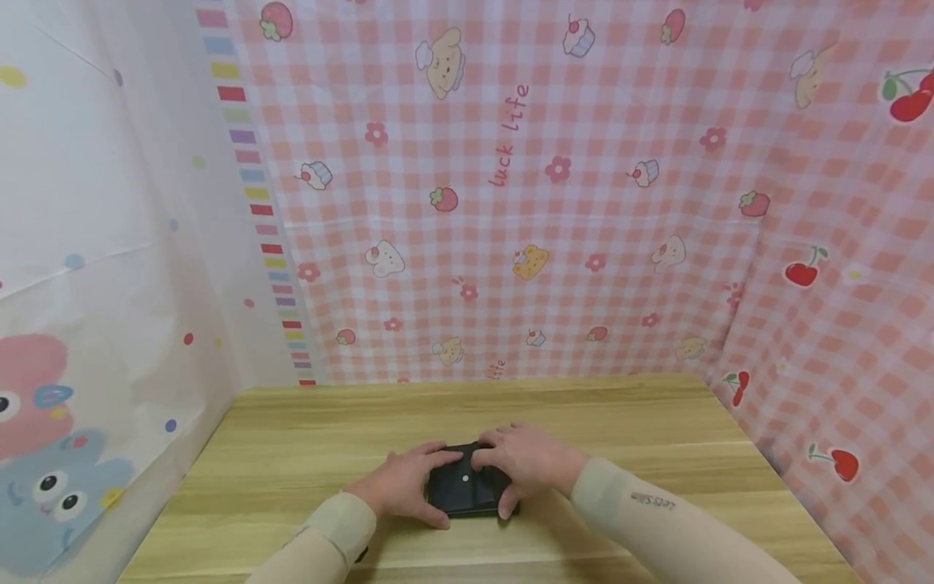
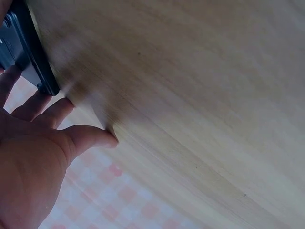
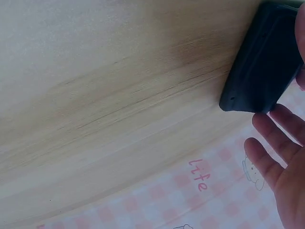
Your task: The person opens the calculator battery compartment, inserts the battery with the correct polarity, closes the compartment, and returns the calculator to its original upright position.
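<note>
The left hand (image 1: 404, 484) spans the left end of a black case (image 1: 454, 498), partly spread, its thumb at the near corner and its fingers at the far one; it holds that end lightly. The right hand (image 1: 529, 460) grips the other end, thumb on the near right corner, index finger bent over the top, the remaining fingers reaching past the far edge. In both wrist views the outer fingers stretch beyond the case's rim.

The case, flat with rounded corners and a small pale dot (image 1: 465, 478) on top, sits near the middle of the bench (image 1: 627, 414); whether its underside touches the wood I cannot tell. Wood grain runs well out past each hand to the bench's side edges, and a broad strip lies between case and far edge. Along that edge hangs a pink checked cloth (image 1: 554, 219); a white dotted cloth (image 1: 87, 300) borders the left side.
</note>
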### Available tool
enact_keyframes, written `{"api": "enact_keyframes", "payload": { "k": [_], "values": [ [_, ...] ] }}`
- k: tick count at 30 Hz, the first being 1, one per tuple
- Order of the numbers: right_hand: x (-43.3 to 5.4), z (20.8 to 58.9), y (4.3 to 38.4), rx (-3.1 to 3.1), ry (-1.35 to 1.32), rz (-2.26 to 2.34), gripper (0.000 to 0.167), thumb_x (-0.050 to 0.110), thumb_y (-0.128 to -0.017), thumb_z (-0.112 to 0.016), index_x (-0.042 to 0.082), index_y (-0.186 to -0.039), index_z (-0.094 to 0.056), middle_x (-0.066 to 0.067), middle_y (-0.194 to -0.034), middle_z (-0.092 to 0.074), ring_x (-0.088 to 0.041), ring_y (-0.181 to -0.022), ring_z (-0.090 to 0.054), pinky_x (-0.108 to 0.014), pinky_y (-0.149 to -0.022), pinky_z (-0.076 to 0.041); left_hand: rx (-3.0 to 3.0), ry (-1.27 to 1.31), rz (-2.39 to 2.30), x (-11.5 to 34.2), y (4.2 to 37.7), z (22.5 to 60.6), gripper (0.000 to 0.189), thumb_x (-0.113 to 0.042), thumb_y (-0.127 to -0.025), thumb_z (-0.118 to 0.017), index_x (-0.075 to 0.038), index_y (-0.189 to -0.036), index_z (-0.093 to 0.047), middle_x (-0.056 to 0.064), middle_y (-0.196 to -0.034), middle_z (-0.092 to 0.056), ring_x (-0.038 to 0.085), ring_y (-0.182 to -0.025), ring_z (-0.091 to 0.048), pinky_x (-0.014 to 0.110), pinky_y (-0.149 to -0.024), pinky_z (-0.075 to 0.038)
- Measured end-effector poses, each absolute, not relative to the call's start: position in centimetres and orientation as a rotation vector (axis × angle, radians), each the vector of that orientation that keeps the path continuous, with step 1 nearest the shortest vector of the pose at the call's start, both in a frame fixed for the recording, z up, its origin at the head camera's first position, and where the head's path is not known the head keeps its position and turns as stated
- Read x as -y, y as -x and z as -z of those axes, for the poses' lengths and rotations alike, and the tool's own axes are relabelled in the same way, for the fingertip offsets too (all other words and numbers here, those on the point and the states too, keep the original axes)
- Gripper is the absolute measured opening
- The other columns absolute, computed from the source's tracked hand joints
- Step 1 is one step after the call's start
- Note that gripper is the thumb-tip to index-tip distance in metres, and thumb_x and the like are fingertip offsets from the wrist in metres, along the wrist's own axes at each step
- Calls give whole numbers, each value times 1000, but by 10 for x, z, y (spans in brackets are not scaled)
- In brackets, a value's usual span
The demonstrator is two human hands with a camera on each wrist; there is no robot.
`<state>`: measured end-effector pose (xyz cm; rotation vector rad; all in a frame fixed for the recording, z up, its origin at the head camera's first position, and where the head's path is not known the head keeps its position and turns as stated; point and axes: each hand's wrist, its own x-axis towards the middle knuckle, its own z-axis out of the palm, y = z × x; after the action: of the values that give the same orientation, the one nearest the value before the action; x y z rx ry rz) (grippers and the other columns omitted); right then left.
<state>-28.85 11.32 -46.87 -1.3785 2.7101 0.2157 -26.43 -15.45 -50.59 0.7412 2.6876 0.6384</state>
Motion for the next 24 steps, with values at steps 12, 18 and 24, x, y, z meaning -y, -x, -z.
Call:
{"api": "enact_keyframes", "payload": {
  "k": [12,18,24],
  "values": [
    [-112,466,287,-2710,1376,-301,75,75,-75,-82,42,-139,-60,-5,-154,-58,-26,-132,-63,-46,-113,-52,-2682,-756,-638,154,262,504,99,-50,-77,-95,-30,-161,-48,15,-171,-39,46,-152,-46,92,-108,-26],
    [-112,465,286,-2706,1366,-309,74,76,-75,-80,43,-139,-60,-3,-155,-57,-24,-132,-63,-45,-114,-51,-2685,-757,-637,154,261,504,99,-49,-77,-96,-31,-161,-48,15,-171,-39,46,-151,-47,92,-108,-27],
    [-112,467,287,-2710,1363,-323,74,76,-76,-80,43,-139,-59,-4,-155,-56,-25,-134,-62,-45,-114,-51,-2683,-753,-643,154,262,505,99,-50,-76,-95,-30,-161,-48,15,-171,-39,46,-152,-46,92,-108,-26]
  ]
}}
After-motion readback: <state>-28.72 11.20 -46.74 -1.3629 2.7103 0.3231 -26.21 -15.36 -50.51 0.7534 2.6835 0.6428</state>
